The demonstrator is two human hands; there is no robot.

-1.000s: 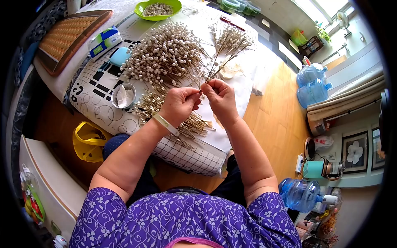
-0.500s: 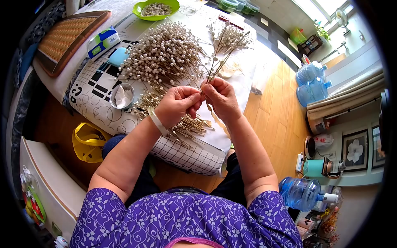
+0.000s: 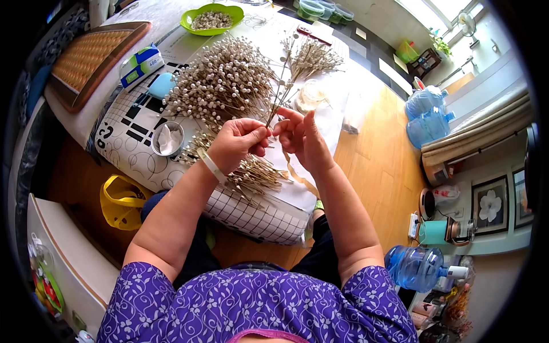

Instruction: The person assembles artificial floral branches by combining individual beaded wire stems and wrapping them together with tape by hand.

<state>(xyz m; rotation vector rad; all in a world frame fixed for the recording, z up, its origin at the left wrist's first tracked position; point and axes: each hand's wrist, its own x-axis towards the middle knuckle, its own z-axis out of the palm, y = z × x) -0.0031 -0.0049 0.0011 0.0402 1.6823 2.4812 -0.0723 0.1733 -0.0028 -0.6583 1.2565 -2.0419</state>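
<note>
My left hand (image 3: 235,144) pinches the lower end of a thin branched stem (image 3: 279,86) with small buds, which points up and away. Beside it my right hand (image 3: 304,139) has its fingers spread, close to the stem's base. A tan strip (image 3: 300,177) hangs below the hands. Beyond my left hand lies a big pile of white-beaded stems (image 3: 223,77), with a smaller bundle of stems (image 3: 257,171) under my wrist. Another bundle (image 3: 313,59) lies farther back, near a roll of pale tape (image 3: 311,94).
On the table (image 3: 137,166) are a cup with white tissue (image 3: 168,139), a light blue case (image 3: 162,86), a tissue pack (image 3: 141,64), a green bowl of beads (image 3: 211,20) and a red phone-like object (image 3: 314,35). A yellow bag (image 3: 123,201) stands at the left.
My right hand has opened its fingers and come off the stem. My left hand has moved slightly left with the stem. More of the tan strip shows.
</note>
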